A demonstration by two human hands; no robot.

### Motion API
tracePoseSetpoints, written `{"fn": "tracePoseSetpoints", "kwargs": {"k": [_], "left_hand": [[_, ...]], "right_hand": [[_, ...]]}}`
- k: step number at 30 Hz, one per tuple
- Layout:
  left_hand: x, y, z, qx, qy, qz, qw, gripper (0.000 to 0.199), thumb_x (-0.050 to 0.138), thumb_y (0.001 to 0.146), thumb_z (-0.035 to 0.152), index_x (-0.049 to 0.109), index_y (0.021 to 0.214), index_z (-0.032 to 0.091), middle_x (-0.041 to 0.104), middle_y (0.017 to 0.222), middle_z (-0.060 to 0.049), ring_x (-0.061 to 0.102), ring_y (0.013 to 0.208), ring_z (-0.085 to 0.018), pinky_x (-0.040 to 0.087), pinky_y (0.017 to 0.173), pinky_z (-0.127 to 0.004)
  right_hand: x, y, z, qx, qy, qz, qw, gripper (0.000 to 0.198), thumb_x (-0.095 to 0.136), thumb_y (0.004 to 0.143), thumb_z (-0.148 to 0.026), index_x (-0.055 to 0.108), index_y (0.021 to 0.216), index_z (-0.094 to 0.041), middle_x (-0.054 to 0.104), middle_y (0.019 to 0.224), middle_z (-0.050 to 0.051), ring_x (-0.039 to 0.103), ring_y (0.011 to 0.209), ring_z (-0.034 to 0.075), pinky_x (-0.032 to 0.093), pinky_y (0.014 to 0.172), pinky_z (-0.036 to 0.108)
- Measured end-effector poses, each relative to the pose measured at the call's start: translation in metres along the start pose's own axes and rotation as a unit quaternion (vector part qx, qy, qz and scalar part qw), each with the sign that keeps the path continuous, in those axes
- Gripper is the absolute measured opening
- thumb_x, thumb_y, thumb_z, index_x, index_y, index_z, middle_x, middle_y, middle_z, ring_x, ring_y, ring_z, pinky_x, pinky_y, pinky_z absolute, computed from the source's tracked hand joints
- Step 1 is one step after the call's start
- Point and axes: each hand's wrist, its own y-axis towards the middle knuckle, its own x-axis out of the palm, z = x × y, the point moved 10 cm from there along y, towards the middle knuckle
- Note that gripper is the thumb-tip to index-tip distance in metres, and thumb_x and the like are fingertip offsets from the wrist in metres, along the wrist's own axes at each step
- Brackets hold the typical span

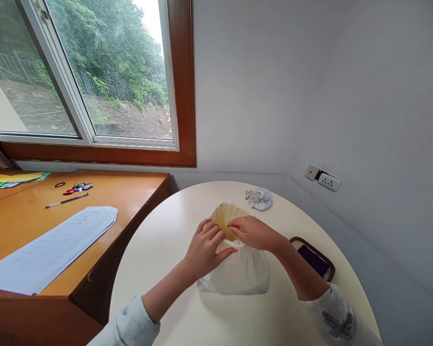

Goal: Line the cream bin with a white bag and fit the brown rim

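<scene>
A translucent white plastic bag [238, 276] stood near the middle of a round cream-white table [147, 269], its mouth upward and yellow showing inside; with the bag as the clock's centre, its straight lower edge faced 6 o'clock. The bare left hand [207, 244] met the mouth from 10 o'clock, fingers bent at the rim, thumb spread wide of them; the bare right hand [252, 232] came in from 1 o'clock, thumb and forefinger narrow at the mouth, though I could not tell whether they pinched the film.

A crumpled whitish cloth [260, 198] lay beyond at 1 o'clock, near the table's far edge; at 3 o'clock, close to the curved rim, sat a brown-rimmed tray [332, 273] holding a dark purple item [313, 261], partly hidden by the right forearm. The tabletop ran wide at 9 o'clock, giving sideways room; past it, a glossy orange-brown wooden desk [139, 190] bore long white paper sheets [57, 250] near its edge; a pale grey wall [245, 96] bounded the table at 12 o'clock.
</scene>
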Motion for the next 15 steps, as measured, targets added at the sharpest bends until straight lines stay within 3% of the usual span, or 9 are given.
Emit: {"fn": "tracePoseSetpoints", "kwargs": {"k": [2,4,6,9,12,15], "left_hand": [[-0.004,-0.004,-0.003,-0.016,0.004,0.007,1.000,0.028,0.056,0.077,0.046,0.054,0.077,0.019,0.058,0.100,-0.009,0.053,0.102,-0.024,0.028,0.102,-0.052],[-0.006,-0.010,-0.007,-0.050,0.004,0.005,0.999,0.030,0.057,0.075,0.047,0.053,0.082,0.018,0.041,0.127,-0.016,0.036,0.122,-0.032,0.022,0.102,-0.060],[-0.003,-0.016,-0.012,-0.106,-0.013,-0.010,0.994,0.035,0.060,0.072,0.047,0.051,0.088,0.017,0.016,0.141,-0.018,0.018,0.130,-0.040,0.026,0.097,-0.064],[0.008,-0.027,-0.015,-0.180,-0.070,-0.047,0.980,0.046,0.068,0.065,0.044,0.046,0.097,0.019,-0.003,0.144,-0.020,0.017,0.130,-0.044,0.036,0.089,-0.063],[0.019,-0.029,-0.007,-0.179,-0.120,-0.081,0.973,0.049,0.071,0.064,0.040,0.041,0.099,0.022,0.014,0.142,-0.021,0.028,0.127,-0.039,0.040,0.088,-0.061],[0.025,-0.025,0.006,-0.135,-0.131,-0.092,0.978,0.047,0.069,0.065,0.041,0.039,0.094,0.022,0.032,0.134,-0.020,0.036,0.123,-0.036,0.039,0.090,-0.061]], "right_hand": [[0.001,-0.008,0.000,-0.006,-0.022,0.009,1.000,0.038,0.030,0.090,-0.031,0.061,0.071,-0.019,0.062,0.068,0.002,0.050,0.060,0.013,0.029,0.055,0.025],[0.002,-0.016,0.000,-0.007,-0.042,0.029,0.999,0.038,0.028,0.091,-0.029,0.060,0.073,-0.019,0.062,0.069,0.002,0.050,0.061,0.013,0.029,0.057,0.025],[0.003,-0.024,-0.001,-0.001,-0.064,0.055,0.996,0.037,0.027,0.092,-0.027,0.058,0.073,-0.019,0.061,0.067,0.002,0.050,0.060,0.013,0.029,0.059,0.025],[0.004,-0.037,-0.004,0.011,-0.087,0.089,0.992,0.035,0.028,0.091,-0.026,0.055,0.071,-0.019,0.060,0.065,0.002,0.049,0.058,0.013,0.030,0.062,0.026],[0.007,-0.049,-0.005,0.021,-0.095,0.073,0.993,0.035,0.029,0.090,-0.024,0.054,0.067,-0.019,0.060,0.063,0.001,0.048,0.056,0.012,0.030,0.061,0.027],[0.016,-0.055,-0.004,0.022,-0.091,-0.012,0.996,0.033,0.034,0.087,-0.023,0.052,0.059,-0.019,0.060,0.060,0.001,0.048,0.053,0.012,0.029,0.054,0.026]]}}
